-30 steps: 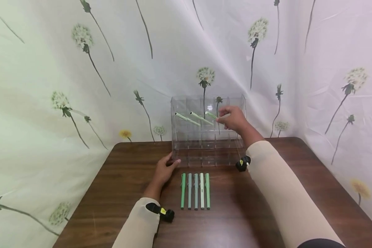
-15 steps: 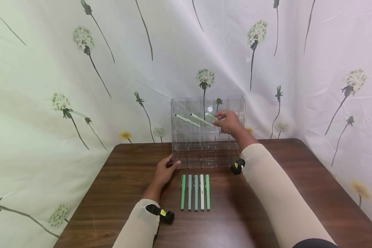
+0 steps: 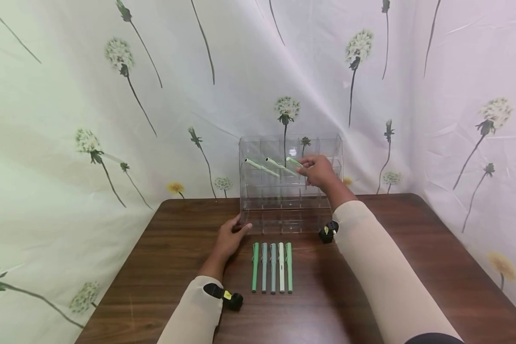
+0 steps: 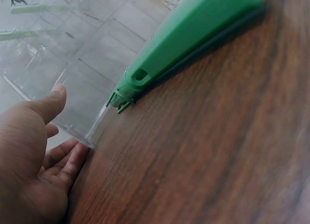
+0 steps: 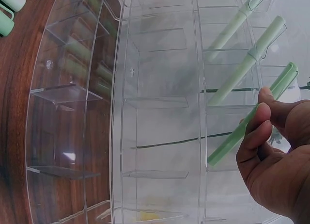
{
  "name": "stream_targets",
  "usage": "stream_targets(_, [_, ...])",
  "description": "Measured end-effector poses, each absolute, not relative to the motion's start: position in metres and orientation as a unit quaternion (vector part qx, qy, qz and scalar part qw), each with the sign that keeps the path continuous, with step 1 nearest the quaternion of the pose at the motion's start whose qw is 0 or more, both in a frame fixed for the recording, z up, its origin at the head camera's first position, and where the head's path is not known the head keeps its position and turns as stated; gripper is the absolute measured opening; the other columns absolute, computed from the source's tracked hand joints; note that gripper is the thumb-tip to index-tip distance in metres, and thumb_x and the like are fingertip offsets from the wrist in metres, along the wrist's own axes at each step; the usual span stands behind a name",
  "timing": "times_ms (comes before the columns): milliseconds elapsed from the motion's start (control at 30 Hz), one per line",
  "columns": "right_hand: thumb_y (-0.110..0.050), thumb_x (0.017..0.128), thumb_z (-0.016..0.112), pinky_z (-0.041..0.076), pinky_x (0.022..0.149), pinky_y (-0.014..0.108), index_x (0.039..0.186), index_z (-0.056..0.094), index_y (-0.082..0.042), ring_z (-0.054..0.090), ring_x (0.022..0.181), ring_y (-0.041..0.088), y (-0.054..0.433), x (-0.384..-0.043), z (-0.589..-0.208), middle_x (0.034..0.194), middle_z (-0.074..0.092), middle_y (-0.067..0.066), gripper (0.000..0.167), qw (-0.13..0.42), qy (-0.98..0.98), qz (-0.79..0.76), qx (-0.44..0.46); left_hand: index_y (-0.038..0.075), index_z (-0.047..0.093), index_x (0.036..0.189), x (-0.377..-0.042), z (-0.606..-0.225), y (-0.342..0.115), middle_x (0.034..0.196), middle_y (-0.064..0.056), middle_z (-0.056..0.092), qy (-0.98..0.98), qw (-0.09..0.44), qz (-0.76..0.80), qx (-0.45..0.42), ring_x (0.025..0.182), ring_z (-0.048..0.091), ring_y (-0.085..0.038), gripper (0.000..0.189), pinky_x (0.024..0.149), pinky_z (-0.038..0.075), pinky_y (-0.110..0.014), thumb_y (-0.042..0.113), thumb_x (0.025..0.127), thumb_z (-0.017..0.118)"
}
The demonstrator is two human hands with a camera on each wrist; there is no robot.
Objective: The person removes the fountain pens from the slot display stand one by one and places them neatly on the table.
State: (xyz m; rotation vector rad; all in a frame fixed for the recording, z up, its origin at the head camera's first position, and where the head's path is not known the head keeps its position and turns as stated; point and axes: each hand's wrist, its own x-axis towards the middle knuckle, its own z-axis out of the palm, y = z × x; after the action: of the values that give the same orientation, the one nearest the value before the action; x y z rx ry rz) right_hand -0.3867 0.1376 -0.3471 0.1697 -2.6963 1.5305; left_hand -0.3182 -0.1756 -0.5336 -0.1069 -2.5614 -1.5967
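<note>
Two pale green pens [image 3: 261, 167] lean in the upper tier of a clear plastic divided rack [image 3: 292, 203]; just right of them a third, light green pen [image 5: 286, 78] slants into that tier — pinched between thumb and fingers of the right hand [image 3: 319, 171]. The left hand [image 3: 230, 239] grips the rack's lower left corner. Five capped pens [image 3: 273, 267] lie side by side on the wooden table [image 3: 189, 239].

A hand could pass over the wooden tabletop [image 3: 318, 286] between the row of five capped pens [image 3: 273, 267] and the right sleeve [image 3: 378, 258]. The left hand [image 3: 229, 239] blocks the lower left corner of the clear acrylic rack [image 3: 253, 192]. Higher up, thin dividers [image 5: 157, 102], two slanted pale-green pens [image 5: 247, 62] and the right hand [image 3: 319, 171] with its pen [image 5: 231, 141] stand in the way.
</note>
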Motion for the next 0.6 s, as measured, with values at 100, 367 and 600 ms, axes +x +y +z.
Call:
stream_targets(100, [-0.016, 0.108, 0.071, 0.058, 0.071, 0.037, 0.142, 0.070, -0.005, 0.060, 0.063, 0.012, 0.137, -0.386, -0.347, 0.142, 0.064, 0.019, 0.036, 0.024, -0.870, 0.489, 0.056, 0.005, 0.044, 0.167, -0.317, -0.534, -0.175, 0.159, -0.025, 0.056, -0.843, 0.057, -0.533, -0.036, 0.148, 0.057, -0.043, 0.075, 0.123, 0.045, -0.061, 0.036, 0.106, 0.075])
stream_targets(367, [-0.018, 0.108, 0.072, 0.053, 0.077, 0.036, 0.141, 0.071, -0.004, 0.065, 0.089, 0.023, 0.135, -0.381, -0.337, 0.144, 0.064, 0.022, 0.036, 0.042, -0.877, 0.476, 0.054, 0.007, 0.044, 0.167, -0.317, -0.536, -0.176, 0.158, -0.024, 0.058, -0.844, 0.055, -0.532, -0.036, 0.147, 0.057, -0.042, 0.076, 0.123, 0.045, -0.061, 0.039, 0.105, 0.075])
stream_targets(600, [-0.019, 0.108, 0.073, 0.052, 0.078, 0.035, 0.140, 0.071, -0.006, 0.061, 0.094, 0.023, 0.133, -0.379, -0.324, 0.145, 0.061, 0.019, 0.035, 0.054, -0.878, 0.472, 0.058, 0.007, 0.047, 0.165, -0.319, -0.534, -0.175, 0.154, -0.025, 0.062, -0.837, 0.066, -0.541, -0.043, 0.145, 0.059, -0.042, 0.072, 0.122, 0.046, -0.059, 0.034, 0.106, 0.076])
